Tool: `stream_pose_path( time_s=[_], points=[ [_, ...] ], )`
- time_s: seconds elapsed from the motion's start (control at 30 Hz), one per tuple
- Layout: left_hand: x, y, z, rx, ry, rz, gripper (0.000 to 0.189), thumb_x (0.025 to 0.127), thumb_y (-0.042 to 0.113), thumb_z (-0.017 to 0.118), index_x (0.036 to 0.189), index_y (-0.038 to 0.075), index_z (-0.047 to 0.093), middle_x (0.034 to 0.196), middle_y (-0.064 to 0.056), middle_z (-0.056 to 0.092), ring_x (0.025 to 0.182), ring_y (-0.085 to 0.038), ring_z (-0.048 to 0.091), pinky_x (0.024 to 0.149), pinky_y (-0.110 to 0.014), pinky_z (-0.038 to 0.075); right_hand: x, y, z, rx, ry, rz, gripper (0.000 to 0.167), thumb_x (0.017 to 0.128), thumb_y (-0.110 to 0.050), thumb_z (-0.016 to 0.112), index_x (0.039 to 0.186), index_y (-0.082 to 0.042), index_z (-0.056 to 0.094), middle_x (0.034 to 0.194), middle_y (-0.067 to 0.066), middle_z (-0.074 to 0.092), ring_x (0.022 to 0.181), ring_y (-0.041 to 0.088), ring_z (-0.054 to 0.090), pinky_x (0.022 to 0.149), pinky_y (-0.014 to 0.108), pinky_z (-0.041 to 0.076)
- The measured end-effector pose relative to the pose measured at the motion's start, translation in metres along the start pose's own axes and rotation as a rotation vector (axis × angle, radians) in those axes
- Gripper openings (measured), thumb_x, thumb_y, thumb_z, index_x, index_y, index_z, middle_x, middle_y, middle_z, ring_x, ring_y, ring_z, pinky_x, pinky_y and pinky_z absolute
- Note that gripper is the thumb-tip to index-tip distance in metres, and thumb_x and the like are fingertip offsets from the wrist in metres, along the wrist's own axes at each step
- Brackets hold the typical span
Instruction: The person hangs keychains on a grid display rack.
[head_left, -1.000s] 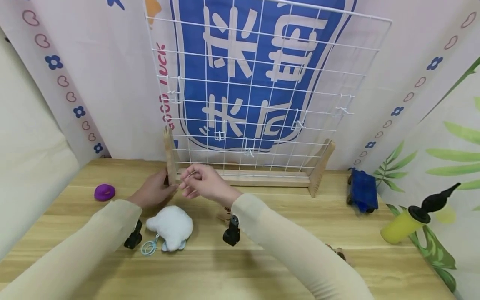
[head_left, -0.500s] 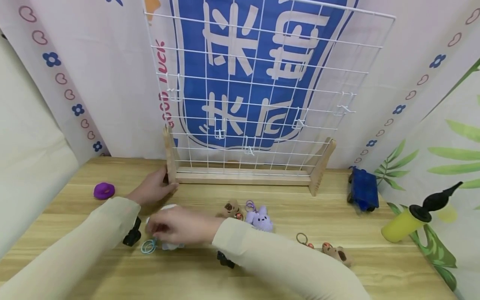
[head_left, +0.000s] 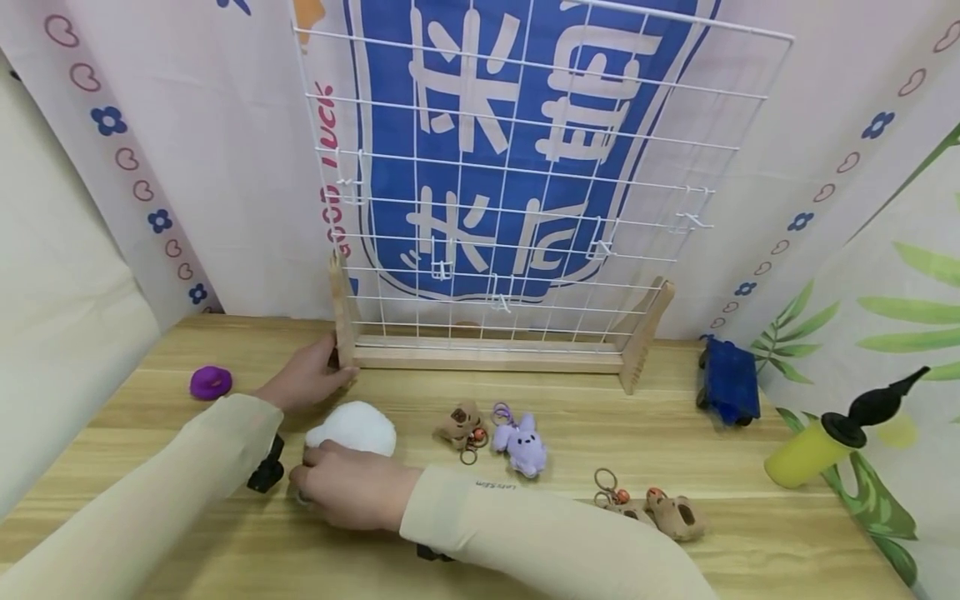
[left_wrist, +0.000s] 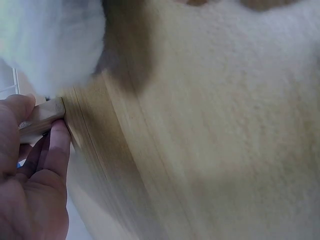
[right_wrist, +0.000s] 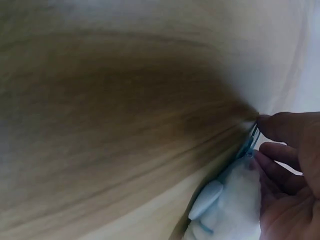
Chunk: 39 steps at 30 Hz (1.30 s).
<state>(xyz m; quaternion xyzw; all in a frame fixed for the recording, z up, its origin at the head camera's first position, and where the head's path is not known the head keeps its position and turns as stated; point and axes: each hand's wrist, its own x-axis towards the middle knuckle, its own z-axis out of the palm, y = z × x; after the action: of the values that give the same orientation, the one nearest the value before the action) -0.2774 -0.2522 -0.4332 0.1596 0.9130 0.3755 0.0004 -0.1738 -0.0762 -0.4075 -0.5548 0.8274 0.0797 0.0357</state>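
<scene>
My left hand (head_left: 303,377) grips the left wooden foot (head_left: 342,312) of a white wire grid rack (head_left: 487,357). In the left wrist view, thumb and fingers lie on either side of that wooden foot (left_wrist: 44,119). A white plush keychain (head_left: 357,423) lies on the table just in front, partly covered by my right hand (head_left: 356,485). The right wrist view has the thumb and fingers of this hand (right_wrist: 292,185) pinching the plush's light-blue key ring (right_wrist: 253,136). The white plush body (right_wrist: 232,200) lies against the lower fingers.
Several small hooks (head_left: 501,302) hang on the grid. Brown plush keychains (head_left: 461,423) and a lilac one (head_left: 525,450) lie to the right. A purple hat (head_left: 211,382) sits left; a blue toy cart (head_left: 727,382) and yellow bottle (head_left: 806,454) stand right.
My right hand has come from beside the rack's left foot down to the white plush and now pinches its ring. The left hand has stayed on the foot.
</scene>
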Motion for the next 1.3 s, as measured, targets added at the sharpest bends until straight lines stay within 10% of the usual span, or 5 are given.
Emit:
stream_pose_path(
  time_s=[0.8,1.3],
  points=[
    [-0.001,0.001,0.001,0.030,0.007,0.022,0.057,0.102,0.011,0.067,0.143,-0.016,0.039,0.118,-0.033,0.066,0.107,-0.042,0.068,0.085,-0.048,0.060,0.000,0.003,0.010,-0.246,0.072,-0.089,0.024,0.102,-0.031,0.067,0.126,-0.032,0.070,0.122,-0.015,0.070,0.112,0.001,0.062,0.101,0.009,0.049],
    [0.001,-0.001,0.000,0.028,0.008,0.013,0.056,0.101,0.012,0.068,0.141,-0.015,0.041,0.116,-0.030,0.067,0.104,-0.037,0.069,0.086,-0.046,0.060,-0.010,0.025,0.003,0.056,0.160,0.037,0.017,0.108,-0.031,0.059,0.122,-0.030,0.069,0.105,-0.016,0.079,0.087,-0.002,0.073,0.068,0.016,0.057]
  ],
)
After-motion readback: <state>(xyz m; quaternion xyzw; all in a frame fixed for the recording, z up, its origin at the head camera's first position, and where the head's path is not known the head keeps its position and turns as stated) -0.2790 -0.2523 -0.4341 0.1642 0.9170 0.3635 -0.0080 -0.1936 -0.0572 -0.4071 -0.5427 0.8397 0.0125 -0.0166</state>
